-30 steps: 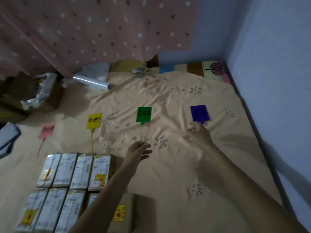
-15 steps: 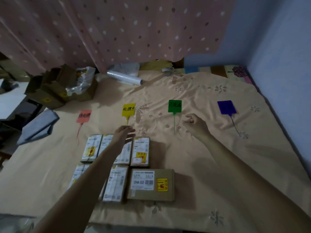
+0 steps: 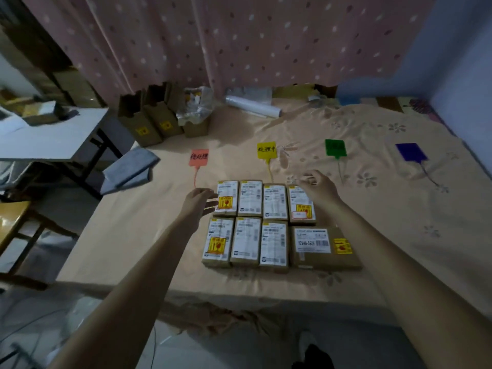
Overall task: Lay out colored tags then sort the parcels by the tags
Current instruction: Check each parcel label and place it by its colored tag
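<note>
Your view takes in a bed covered with a peach floral sheet; positions below are given relative to the block of parcels near its front edge. The block holds two rows: four small boxes behind, three small boxes and one larger brown box in front. Beyond the block lie four tags in a row: the pink tag behind and to the left, the yellow tag directly behind, the green tag behind and to the right, the purple tag farthest right. Your left hand is at the block's rear left corner, fingers spread and loose, fingertips at the edge of the first parcel, holding nothing. Your right hand hovers over the rear right corner with fingers curled; whether it pinches anything cannot be told.
</note>
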The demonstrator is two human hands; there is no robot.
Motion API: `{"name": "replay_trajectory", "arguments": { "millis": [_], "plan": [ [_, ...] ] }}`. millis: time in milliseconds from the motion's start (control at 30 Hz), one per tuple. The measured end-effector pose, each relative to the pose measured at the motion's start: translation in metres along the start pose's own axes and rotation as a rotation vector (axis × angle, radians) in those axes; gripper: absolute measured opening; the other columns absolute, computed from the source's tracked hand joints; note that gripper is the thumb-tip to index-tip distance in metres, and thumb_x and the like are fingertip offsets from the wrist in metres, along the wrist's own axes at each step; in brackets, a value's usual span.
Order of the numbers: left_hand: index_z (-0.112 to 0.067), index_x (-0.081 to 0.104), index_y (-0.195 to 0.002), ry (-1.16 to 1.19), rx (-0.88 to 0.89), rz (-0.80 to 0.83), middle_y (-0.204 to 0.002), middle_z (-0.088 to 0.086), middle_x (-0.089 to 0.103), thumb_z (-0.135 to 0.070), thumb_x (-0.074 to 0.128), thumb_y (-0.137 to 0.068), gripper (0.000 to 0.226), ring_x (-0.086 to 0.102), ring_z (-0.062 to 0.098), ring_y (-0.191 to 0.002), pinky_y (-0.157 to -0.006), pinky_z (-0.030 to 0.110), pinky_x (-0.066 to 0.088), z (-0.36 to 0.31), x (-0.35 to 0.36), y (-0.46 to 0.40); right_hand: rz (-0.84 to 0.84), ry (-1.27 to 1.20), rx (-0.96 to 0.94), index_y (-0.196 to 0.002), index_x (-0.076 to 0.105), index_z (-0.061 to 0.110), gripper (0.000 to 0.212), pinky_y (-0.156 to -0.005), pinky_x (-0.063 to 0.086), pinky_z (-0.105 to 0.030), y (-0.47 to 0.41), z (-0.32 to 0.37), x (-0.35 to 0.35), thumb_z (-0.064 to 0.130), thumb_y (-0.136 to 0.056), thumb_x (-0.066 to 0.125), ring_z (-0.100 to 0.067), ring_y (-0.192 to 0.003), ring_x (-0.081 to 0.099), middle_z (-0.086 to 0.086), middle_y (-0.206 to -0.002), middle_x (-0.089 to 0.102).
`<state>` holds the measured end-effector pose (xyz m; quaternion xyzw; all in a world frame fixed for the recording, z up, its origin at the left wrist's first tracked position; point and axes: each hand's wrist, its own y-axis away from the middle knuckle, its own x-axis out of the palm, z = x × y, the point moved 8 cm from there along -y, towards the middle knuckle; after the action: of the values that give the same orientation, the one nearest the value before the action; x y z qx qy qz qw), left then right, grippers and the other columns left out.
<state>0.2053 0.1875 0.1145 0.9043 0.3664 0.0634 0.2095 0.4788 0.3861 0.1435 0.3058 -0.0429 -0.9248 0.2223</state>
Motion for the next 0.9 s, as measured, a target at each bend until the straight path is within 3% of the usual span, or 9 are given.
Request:
{"name": "replay_trajectory", "arguments": {
  "millis": [167, 333, 500, 600, 767, 900],
  "plan": [
    [-0.003, 0.053, -0.107, -0.035, -0.027, -0.035, -0.103, 0.014, 0.064, -0.013, 0.05, -0.095, 0.017, 0.062, 0.029, -0.091, -0.076, 0.034, 0.05, 0.0, -0.028, -0.006, 0.08, 0.022, -0.025, -0.133, 0.053, 0.022, 0.045, -0.083, 0.043, -0.03, -0.003, 0.029, 0.051, 0.04, -0.091, 0.059, -0.021, -0.105, 0.057, -0.003, -0.123, 0.061],
    [-0.005, 0.054, -0.103, -0.079, -0.071, -0.073, -0.103, 0.015, 0.064, -0.012, 0.05, -0.095, 0.012, 0.062, 0.03, -0.09, -0.073, 0.034, 0.05, 0.008, -0.047, -0.012, 0.214, 0.011, -0.018, -0.142, 0.04, 0.02, 0.054, -0.08, 0.044, -0.035, -0.016, 0.054, 0.109, 0.04, -0.094, 0.056, -0.017, -0.087, 0.056, 0.004, -0.101, 0.054],
    [-0.005, 0.055, -0.103, -0.087, -0.087, -0.107, -0.102, 0.013, 0.064, -0.012, 0.05, -0.095, 0.012, 0.061, 0.028, -0.09, -0.076, 0.035, 0.05, 0.014, -0.06, -0.032, 0.278, 0.034, -0.028, -0.14, 0.041, 0.02, 0.054, -0.075, 0.045, -0.035, -0.033, 0.068, 0.148, 0.042, -0.092, 0.056, -0.021, -0.09, 0.058, 0.003, -0.106, 0.057],
    [-0.006, 0.055, -0.101, -0.1, -0.113, -0.097, -0.103, 0.013, 0.064, -0.012, 0.05, -0.095, 0.01, 0.061, 0.028, -0.093, -0.08, 0.037, 0.05, 0.025, -0.062, -0.046, 0.28, 0.049, -0.01, -0.141, 0.04, 0.02, 0.055, -0.082, 0.048, -0.037, -0.038, 0.066, 0.162, 0.039, -0.092, 0.057, -0.023, -0.097, 0.059, -0.001, -0.115, 0.061],
    [-0.012, 0.056, -0.09, -0.147, -0.144, -0.048, -0.102, 0.011, 0.063, -0.012, 0.052, -0.093, 0.004, 0.061, 0.026, -0.092, -0.081, 0.038, 0.05, 0.04, -0.061, -0.079, 0.297, 0.127, 0.035, -0.139, 0.042, 0.018, 0.047, -0.066, 0.043, -0.036, -0.047, 0.058, 0.194, 0.028, -0.094, 0.052, -0.023, -0.079, 0.058, -0.008, -0.119, 0.06],
    [-0.008, 0.055, -0.1, -0.21, -0.192, 0.063, -0.102, 0.011, 0.061, -0.015, 0.054, -0.091, 0.011, 0.058, 0.024, -0.093, -0.081, 0.036, 0.048, 0.057, -0.053, -0.11, 0.261, 0.194, 0.108, -0.135, 0.049, 0.016, 0.042, -0.072, 0.043, -0.035, -0.055, 0.05, 0.219, 0.026, -0.094, 0.054, -0.022, -0.088, 0.057, -0.008, -0.125, 0.059]
  ]
}}
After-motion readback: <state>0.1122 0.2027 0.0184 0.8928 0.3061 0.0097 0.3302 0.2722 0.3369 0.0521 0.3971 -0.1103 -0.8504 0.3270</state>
